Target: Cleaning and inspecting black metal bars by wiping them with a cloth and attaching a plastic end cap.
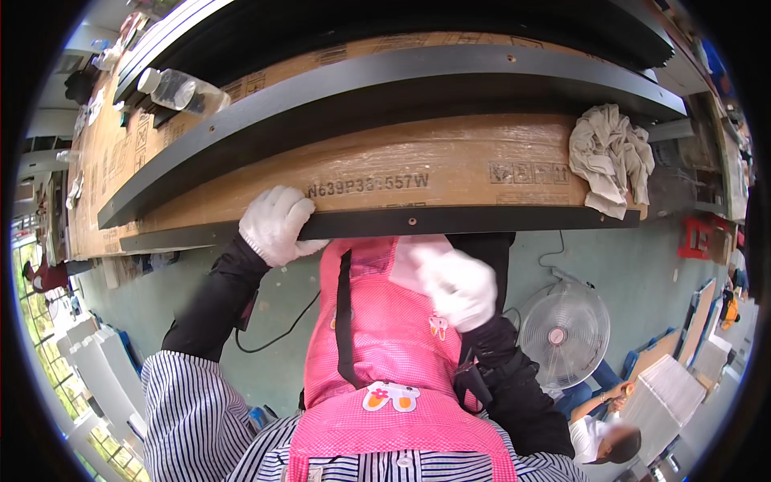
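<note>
My left hand (pixel 277 225), in a white knit glove, is closed round the near black board (pixel 474 218) toward its left part. This long narrow board lies along the near edge of the work surface, with small holes in its face. My right hand (pixel 459 289), also gloved in white, is smeared by motion in front of my pink apron (pixel 377 321). At its fingers shows a pale thin piece (pixel 408 261), perhaps cloth or paper, just below the board. A second long black board (pixel 385 76) stands farther back.
Brown printed cardboard (pixel 482 145) covers the work surface. A crumpled off-white cloth (pixel 610 157) lies at the right, a clear bottle (pixel 185 92) at the back left. A floor fan (pixel 564 333) stands right of me; a person (pixel 598 426) is beyond it at lower right.
</note>
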`<state>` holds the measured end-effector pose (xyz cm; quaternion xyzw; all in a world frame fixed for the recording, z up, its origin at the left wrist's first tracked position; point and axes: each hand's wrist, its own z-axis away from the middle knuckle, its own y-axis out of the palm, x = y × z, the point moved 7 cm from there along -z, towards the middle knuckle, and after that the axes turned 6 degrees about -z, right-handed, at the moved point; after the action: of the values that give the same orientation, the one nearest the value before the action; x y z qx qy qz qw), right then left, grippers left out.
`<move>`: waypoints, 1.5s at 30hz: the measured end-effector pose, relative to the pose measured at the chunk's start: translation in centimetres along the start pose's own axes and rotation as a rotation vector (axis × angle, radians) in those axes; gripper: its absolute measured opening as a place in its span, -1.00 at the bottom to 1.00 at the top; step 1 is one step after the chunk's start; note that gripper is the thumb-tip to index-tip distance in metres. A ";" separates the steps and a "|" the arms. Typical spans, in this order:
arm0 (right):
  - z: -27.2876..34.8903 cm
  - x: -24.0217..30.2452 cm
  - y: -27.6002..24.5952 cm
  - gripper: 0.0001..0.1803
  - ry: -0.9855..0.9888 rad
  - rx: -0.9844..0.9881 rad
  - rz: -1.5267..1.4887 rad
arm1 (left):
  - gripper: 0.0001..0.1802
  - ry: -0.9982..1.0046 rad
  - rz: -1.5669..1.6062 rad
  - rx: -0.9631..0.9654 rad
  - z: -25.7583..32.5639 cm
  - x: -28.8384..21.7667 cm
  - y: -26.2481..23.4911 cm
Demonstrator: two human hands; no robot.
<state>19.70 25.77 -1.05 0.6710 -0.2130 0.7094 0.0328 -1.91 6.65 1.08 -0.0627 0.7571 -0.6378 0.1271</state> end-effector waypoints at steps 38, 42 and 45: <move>-1.3 1.5 0.4 -0.72 -0.229 -0.319 0.359 | -0.36 0.013 0.023 -0.029 -0.2 -0.3 0.0; -1.0 1.8 1.3 -0.66 -0.223 -0.272 0.278 | -0.41 -0.029 -0.018 -0.033 0.3 -0.1 -0.1; -0.8 0.6 -5.1 -0.68 -0.364 -0.521 0.508 | -0.38 -0.033 -0.023 -0.024 0.3 -0.1 -0.1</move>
<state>20.59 30.50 0.79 0.6808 -0.5470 0.4870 -0.0128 -1.73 6.34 1.09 -0.0835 0.7617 -0.6289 0.1314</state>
